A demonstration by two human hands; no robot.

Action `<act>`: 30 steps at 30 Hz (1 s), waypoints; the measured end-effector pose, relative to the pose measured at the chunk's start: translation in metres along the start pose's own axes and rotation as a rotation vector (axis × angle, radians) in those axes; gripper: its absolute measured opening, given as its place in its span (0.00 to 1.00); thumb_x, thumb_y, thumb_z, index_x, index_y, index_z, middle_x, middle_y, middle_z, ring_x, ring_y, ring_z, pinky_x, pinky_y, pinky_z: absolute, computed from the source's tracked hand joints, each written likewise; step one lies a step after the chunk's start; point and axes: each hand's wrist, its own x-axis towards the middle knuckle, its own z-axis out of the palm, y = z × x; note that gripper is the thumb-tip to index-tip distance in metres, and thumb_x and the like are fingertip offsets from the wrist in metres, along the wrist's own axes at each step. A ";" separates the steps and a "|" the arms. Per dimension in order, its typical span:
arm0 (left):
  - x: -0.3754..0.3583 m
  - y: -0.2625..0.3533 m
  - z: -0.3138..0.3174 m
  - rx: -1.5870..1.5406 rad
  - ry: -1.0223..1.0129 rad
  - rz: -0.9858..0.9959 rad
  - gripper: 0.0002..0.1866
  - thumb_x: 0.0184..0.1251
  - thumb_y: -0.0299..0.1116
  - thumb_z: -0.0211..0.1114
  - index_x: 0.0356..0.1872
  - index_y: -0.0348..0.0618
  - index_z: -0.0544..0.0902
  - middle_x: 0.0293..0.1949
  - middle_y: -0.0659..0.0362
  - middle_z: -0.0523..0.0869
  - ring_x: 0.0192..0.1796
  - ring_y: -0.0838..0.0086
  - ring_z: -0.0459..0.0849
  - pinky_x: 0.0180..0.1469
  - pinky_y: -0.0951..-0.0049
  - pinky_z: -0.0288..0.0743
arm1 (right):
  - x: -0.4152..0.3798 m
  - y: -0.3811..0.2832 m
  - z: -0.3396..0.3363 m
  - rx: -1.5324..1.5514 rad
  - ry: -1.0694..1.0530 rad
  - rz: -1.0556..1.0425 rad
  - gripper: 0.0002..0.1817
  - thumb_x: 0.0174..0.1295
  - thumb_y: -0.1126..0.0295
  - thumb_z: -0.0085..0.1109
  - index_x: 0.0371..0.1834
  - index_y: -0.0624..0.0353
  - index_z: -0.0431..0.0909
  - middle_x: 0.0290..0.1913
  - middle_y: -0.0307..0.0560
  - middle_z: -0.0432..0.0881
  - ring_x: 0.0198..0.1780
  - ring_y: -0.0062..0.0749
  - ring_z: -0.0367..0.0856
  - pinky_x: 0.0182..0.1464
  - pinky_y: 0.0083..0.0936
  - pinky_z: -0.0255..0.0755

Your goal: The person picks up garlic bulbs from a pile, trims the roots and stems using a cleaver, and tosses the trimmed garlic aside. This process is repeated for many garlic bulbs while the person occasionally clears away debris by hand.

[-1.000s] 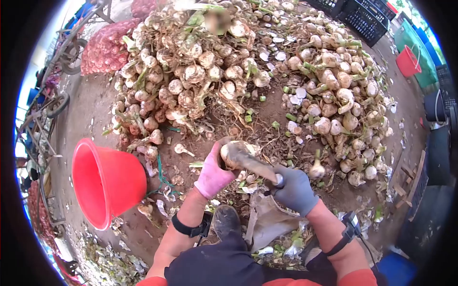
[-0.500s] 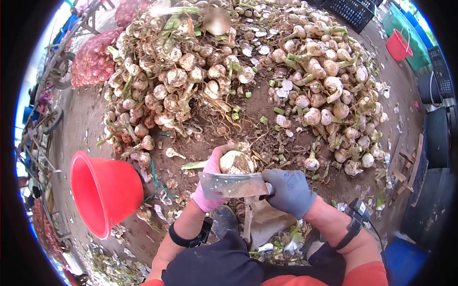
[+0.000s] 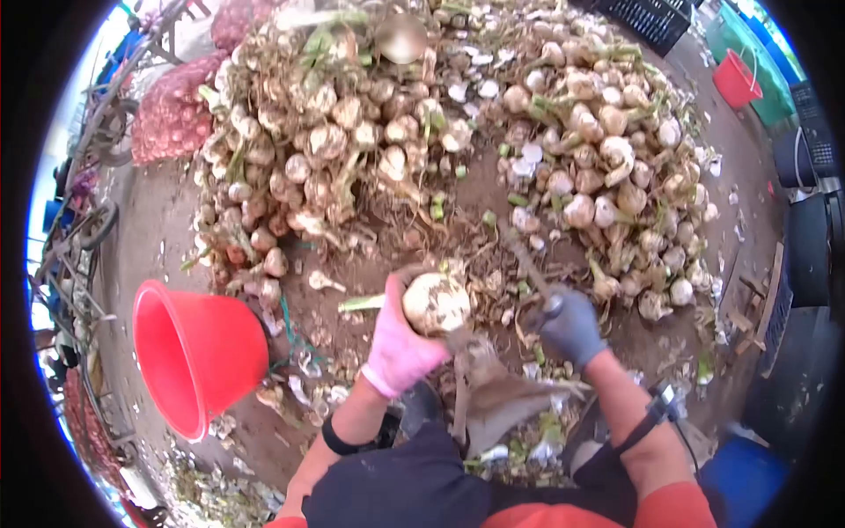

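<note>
My left hand (image 3: 399, 339), in a pink glove, is wrapped round a large pale bulb (image 3: 436, 304) with a green stem pointing left. Part of the bulb's skin is brown, and white flesh shows on its lower right. My right hand (image 3: 570, 327), in a grey glove, grips the handle of a cleaver (image 3: 526, 260). The blade is seen nearly edge-on, pointing up and to the left, apart from the bulb. Below the bulb stands a wooden support with a tan cloth (image 3: 502, 400) between my legs.
Heaps of bulbs lie at the left (image 3: 326, 141) and right (image 3: 616, 176). A red tub (image 3: 202, 356) stands tilted at my left. Beyond are a mesh sack (image 3: 174, 110), a black crate (image 3: 651, 22), a red bucket (image 3: 735, 81) and a wooden stool (image 3: 753, 317). Peelings litter the ground.
My right hand has moved right and slightly up, taking the cleaver off the front of the bulb and turning its blade upward. More of my left hand and the bulb's lower side now shows.
</note>
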 end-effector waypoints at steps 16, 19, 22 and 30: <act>-0.002 -0.008 0.006 -0.289 -0.197 -0.210 0.51 0.41 0.19 0.80 0.69 0.35 0.59 0.61 0.53 0.75 0.62 0.68 0.77 0.65 0.67 0.73 | 0.006 -0.075 -0.005 0.913 -0.158 0.220 0.07 0.60 0.77 0.65 0.41 0.60 0.81 0.34 0.34 0.81 0.35 0.14 0.77 0.37 0.17 0.74; -0.004 -0.005 0.012 -0.317 -0.184 -0.336 0.51 0.38 0.19 0.80 0.68 0.40 0.61 0.55 0.56 0.80 0.56 0.71 0.81 0.60 0.70 0.75 | 0.011 -0.074 -0.005 0.843 -0.088 0.149 0.08 0.60 0.73 0.66 0.41 0.61 0.81 0.32 0.37 0.83 0.34 0.18 0.79 0.37 0.21 0.75; 0.000 -0.013 0.011 -0.176 -0.163 -0.194 0.49 0.37 0.18 0.79 0.66 0.41 0.62 0.53 0.57 0.80 0.54 0.72 0.81 0.59 0.71 0.76 | 0.013 -0.066 -0.012 0.551 -0.071 -0.045 0.07 0.60 0.74 0.65 0.40 0.61 0.81 0.30 0.37 0.82 0.30 0.18 0.77 0.32 0.22 0.74; 0.006 -0.011 0.000 0.075 -0.186 0.042 0.48 0.48 0.27 0.79 0.69 0.44 0.56 0.52 0.56 0.79 0.55 0.74 0.79 0.57 0.71 0.76 | -0.013 -0.091 -0.031 -0.019 -0.225 -0.369 0.15 0.46 0.69 0.63 0.40 0.53 0.78 0.29 0.51 0.81 0.33 0.52 0.83 0.34 0.43 0.75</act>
